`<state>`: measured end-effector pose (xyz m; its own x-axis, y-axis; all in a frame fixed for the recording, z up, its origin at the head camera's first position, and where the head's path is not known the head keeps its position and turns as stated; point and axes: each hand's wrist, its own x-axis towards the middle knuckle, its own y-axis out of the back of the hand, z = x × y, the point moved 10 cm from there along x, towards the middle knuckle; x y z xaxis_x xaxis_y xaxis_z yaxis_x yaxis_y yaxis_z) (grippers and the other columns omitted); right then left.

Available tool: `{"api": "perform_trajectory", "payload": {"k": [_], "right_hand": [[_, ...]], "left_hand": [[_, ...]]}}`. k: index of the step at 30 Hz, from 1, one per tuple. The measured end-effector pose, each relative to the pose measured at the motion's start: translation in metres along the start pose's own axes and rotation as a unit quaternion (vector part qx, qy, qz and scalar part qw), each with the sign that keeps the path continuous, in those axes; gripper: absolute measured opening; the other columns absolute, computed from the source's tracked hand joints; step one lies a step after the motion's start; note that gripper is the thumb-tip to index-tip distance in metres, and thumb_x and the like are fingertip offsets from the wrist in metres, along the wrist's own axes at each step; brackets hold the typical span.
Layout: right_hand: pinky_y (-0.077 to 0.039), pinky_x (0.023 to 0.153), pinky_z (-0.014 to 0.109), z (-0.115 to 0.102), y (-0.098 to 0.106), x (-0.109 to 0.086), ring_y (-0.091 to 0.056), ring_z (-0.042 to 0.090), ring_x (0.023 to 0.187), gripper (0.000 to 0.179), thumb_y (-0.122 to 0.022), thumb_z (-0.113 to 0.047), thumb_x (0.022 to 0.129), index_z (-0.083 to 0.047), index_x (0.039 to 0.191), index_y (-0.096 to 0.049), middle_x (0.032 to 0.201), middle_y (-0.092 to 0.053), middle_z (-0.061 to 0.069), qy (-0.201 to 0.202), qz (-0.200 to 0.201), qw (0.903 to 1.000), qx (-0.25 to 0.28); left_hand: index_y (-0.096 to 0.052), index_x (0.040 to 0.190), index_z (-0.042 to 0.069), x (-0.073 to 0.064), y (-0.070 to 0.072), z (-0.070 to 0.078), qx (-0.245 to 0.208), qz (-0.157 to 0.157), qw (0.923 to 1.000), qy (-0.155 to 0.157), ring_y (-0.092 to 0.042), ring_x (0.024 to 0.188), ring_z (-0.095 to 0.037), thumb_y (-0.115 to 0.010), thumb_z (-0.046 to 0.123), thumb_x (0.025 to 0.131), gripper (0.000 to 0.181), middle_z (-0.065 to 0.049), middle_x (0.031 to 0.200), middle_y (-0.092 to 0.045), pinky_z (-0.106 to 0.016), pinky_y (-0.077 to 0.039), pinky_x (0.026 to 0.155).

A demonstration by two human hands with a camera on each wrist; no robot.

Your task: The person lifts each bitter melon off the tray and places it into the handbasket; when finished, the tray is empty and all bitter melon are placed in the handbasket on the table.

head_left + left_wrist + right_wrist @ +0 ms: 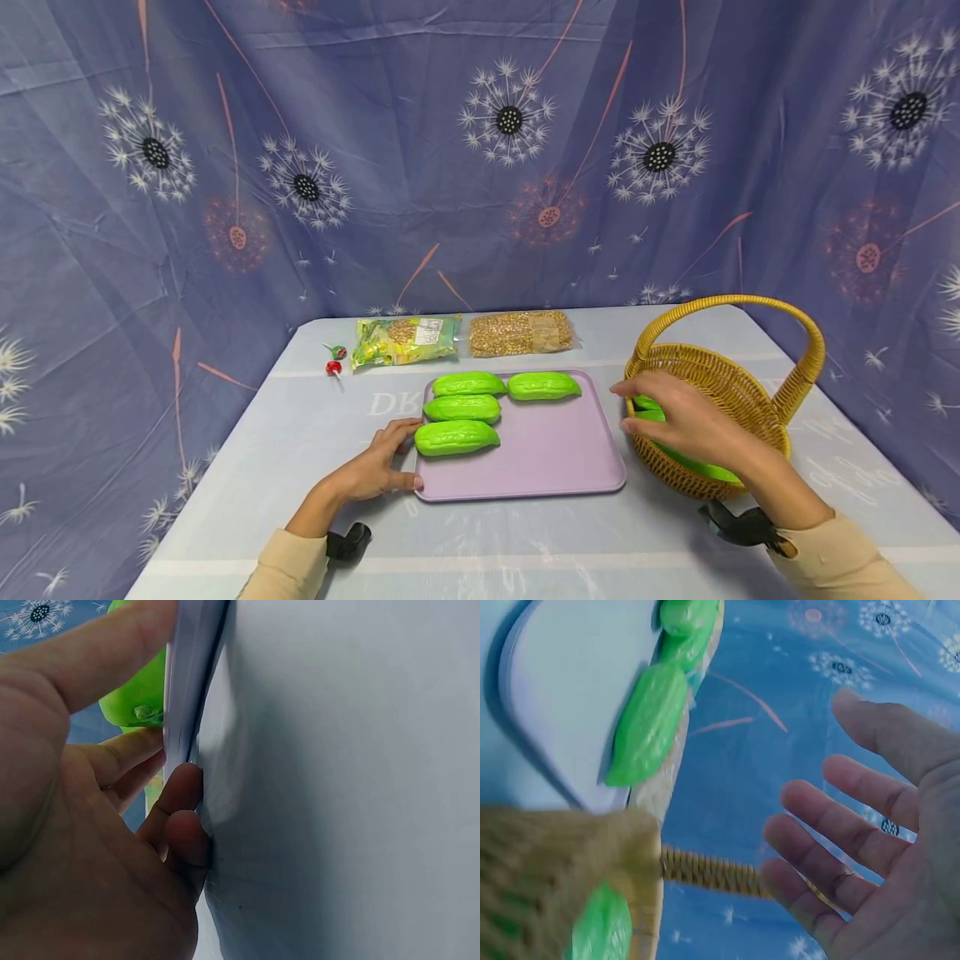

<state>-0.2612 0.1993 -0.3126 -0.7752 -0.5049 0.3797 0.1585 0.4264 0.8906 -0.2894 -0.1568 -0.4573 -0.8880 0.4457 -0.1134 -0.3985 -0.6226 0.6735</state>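
Note:
Several bright green bitter melons lie on a pale purple tray (pixel 558 454): three stacked in a column at its left, including the front one (pixel 456 437), and one (pixel 543 386) at the back. My left hand (pixel 371 473) touches the tray's left rim with thumb and fingertips; the left wrist view has the fingers along the tray's edge (pixel 184 682). Over the left side of a wicker basket (pixel 663 475), my right hand (pixel 686 418) hovers with fingers spread and nothing in them. More bitter melons (pixel 708 469) lie inside the basket, partly hidden by that hand.
Behind the tray lie a green-yellow packet (pixel 405 342) and a clear bag of golden grains (pixel 520 333). Two wrapped lollipops, one red (pixel 333 367), sit at the back left. The basket's tall handle (pixel 738 302) arches up beyond the right hand.

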Motion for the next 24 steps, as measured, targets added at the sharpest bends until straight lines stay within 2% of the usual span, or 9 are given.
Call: {"api": "perform_trajectory", "payload": {"k": [12, 20, 24], "right_hand": [[-0.048, 0.081, 0.042, -0.013, -0.029, 0.022, -0.060, 0.019, 0.098, 0.044, -0.074, -0.029, 0.080, -0.016, 0.120, -0.061, 0.109, -0.064, 0.002, -0.017, 0.009, 0.9996, 0.019], [-0.046, 0.086, 0.044, -0.011, -0.042, 0.035, -0.058, 0.023, 0.104, 0.047, -0.076, -0.030, 0.078, -0.012, 0.119, -0.062, 0.111, -0.065, 0.004, -0.029, 0.037, 0.9989, 0.010], [-0.046, 0.082, 0.043, -0.009, -0.049, 0.042, -0.057, 0.024, 0.100, 0.048, -0.076, -0.029, 0.078, -0.011, 0.120, -0.062, 0.109, -0.065, 0.004, -0.040, 0.043, 0.9982, 0.008]], "left_hand": [[-0.035, 0.144, 0.016, 0.000, 0.000, 0.000, -0.001, 0.000, 1.0000, -0.003, -0.034, 0.124, -0.028, -0.077, 0.033, 0.076, 0.081, -0.003, 0.149, -0.027, -0.050, -0.033, 0.099], [-0.035, 0.144, 0.016, 0.000, 0.000, 0.000, 0.002, 0.000, 1.0000, -0.004, -0.034, 0.123, -0.028, -0.077, 0.033, 0.076, 0.081, -0.003, 0.149, -0.026, -0.048, -0.033, 0.098], [-0.035, 0.144, 0.016, 0.000, 0.000, 0.000, 0.001, 0.000, 1.0000, -0.003, -0.034, 0.123, -0.028, -0.077, 0.033, 0.076, 0.081, -0.003, 0.149, -0.026, -0.048, -0.033, 0.098]]}}
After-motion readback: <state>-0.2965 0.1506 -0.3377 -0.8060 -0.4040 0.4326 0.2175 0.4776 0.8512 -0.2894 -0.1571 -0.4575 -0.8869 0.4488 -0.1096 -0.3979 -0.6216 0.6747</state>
